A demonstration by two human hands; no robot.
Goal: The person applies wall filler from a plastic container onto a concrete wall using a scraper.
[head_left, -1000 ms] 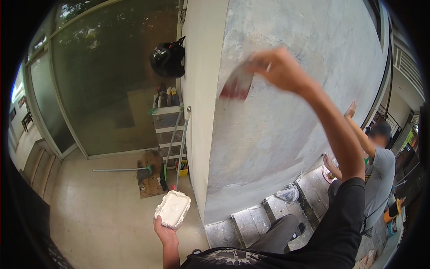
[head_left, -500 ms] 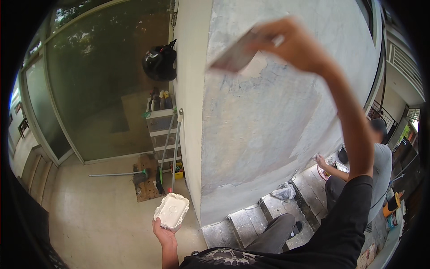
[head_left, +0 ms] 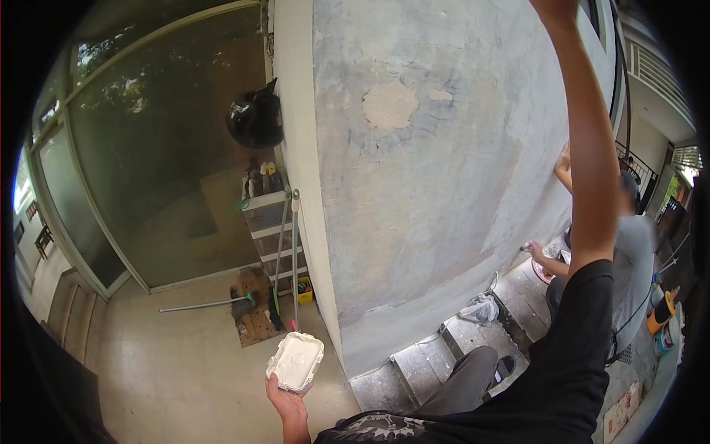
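Observation:
My left hand (head_left: 285, 392) grips a white rectangular container (head_left: 294, 359) holding pale paste, low in front of the wall corner. My right arm stretches up to the top edge, where my right hand (head_left: 555, 9) is cropped, so its fingers and whatever they hold are out of sight. The arm is in front of a mottled grey wall (head_left: 414, 192) with a pale filled patch (head_left: 390, 105).
A co-worker (head_left: 629, 251) crouches at the wall on paint-spattered steps (head_left: 421, 366), right, beside a plastic bag (head_left: 479, 311) and buckets (head_left: 660, 318). Left are a glass panel (head_left: 155, 170), black helmet (head_left: 254, 117), shelf rack (head_left: 262, 218) and broom (head_left: 207, 303) on cardboard.
My right hand, earlier carrying a blurred flat scraper over the wall, has moved up and right to the frame edge, uncovering the patch. The co-worker's upper hand dropped, then rose against the wall again.

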